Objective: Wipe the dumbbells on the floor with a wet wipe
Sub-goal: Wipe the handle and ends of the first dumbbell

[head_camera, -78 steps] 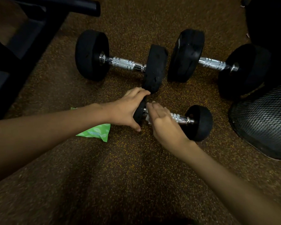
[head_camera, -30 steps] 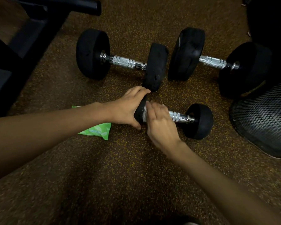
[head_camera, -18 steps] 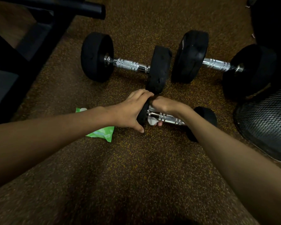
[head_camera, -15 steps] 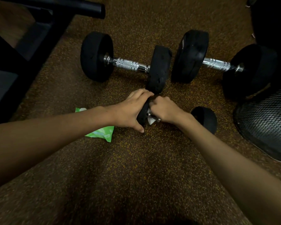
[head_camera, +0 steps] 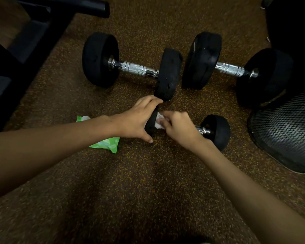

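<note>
A small black dumbbell (head_camera: 217,132) with a chrome handle lies on the speckled brown floor. My left hand (head_camera: 136,120) grips its left weight, fingers over the top and thumb below. My right hand (head_camera: 179,128) is curled round the handle, holding a white wet wipe (head_camera: 159,121) against it next to the left weight. Two larger black dumbbells lie behind, one at left (head_camera: 130,67) and one at right (head_camera: 232,69).
A green wet-wipe pack (head_camera: 106,144) lies on the floor under my left forearm. A black mesh basket (head_camera: 285,131) stands at the right. A black bench frame (head_camera: 33,32) fills the upper left corner. Something dark sits at the top right.
My right hand has turned over the small dumbbell's handle with the wipe, from flat on top to wrapped around it near the left weight. My left hand has kept its hold.
</note>
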Motion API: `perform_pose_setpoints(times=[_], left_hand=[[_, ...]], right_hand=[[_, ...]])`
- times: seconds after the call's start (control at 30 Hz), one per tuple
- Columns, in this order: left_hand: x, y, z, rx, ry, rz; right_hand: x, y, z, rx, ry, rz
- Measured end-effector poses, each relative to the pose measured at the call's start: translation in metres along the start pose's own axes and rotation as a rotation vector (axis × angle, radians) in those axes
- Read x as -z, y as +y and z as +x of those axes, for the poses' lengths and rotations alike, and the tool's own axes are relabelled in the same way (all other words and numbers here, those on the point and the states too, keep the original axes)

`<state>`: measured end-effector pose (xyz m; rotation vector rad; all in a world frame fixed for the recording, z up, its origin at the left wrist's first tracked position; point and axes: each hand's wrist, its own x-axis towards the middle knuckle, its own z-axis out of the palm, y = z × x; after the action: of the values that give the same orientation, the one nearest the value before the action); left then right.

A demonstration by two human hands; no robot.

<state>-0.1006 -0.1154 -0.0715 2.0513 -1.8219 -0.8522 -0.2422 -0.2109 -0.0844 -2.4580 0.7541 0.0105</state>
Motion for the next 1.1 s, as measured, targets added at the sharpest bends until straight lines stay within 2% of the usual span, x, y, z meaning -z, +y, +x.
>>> perform_pose_setpoints(times=[0.1,0.17,0.27,0.33,0.47,0.6,0.7,0.8,0.87,0.93,1.0,1.1], left_hand=[[0.002,0.000,0.002,0.009,-0.020,-0.001],[0.002,-0.001,0.002,0.013,-0.020,-0.005],[0.000,-0.001,0.000,0.010,-0.011,-0.005],[0.000,-0.001,-0.001,0.005,-0.004,-0.004],[0.001,0.000,0.000,0.006,-0.011,0.005],[0.003,0.000,0.001,0.011,-0.025,0.014],[0.002,0.000,0.001,0.009,-0.027,0.017],[0.000,0.000,0.001,0.004,-0.017,0.024],[0.000,0.000,0.001,0.004,-0.013,0.027],[0.000,0.000,0.001,0.008,-0.020,0.026],[0.001,0.000,0.002,0.005,-0.027,0.030],[0.002,0.001,0.001,0.008,-0.037,0.040]], right_hand=[[-0.002,-0.002,-0.003,0.003,0.038,0.018],[-0.011,-0.002,-0.012,0.097,0.100,-0.100],[-0.018,0.000,-0.021,0.190,0.087,-0.232],[-0.011,0.004,-0.015,0.173,0.063,-0.198],[0.009,0.003,0.007,0.025,0.003,-0.028],[0.010,-0.010,0.011,-0.032,0.016,-0.130],[-0.005,-0.021,-0.008,0.034,0.128,-0.246],[-0.019,-0.013,-0.023,0.128,0.153,-0.285],[-0.015,-0.006,-0.021,0.143,0.129,-0.203],[-0.006,-0.005,-0.012,0.046,0.104,-0.075],[0.003,-0.004,0.006,-0.078,0.002,-0.020],[0.010,0.000,0.030,-0.166,-0.197,-0.061]])
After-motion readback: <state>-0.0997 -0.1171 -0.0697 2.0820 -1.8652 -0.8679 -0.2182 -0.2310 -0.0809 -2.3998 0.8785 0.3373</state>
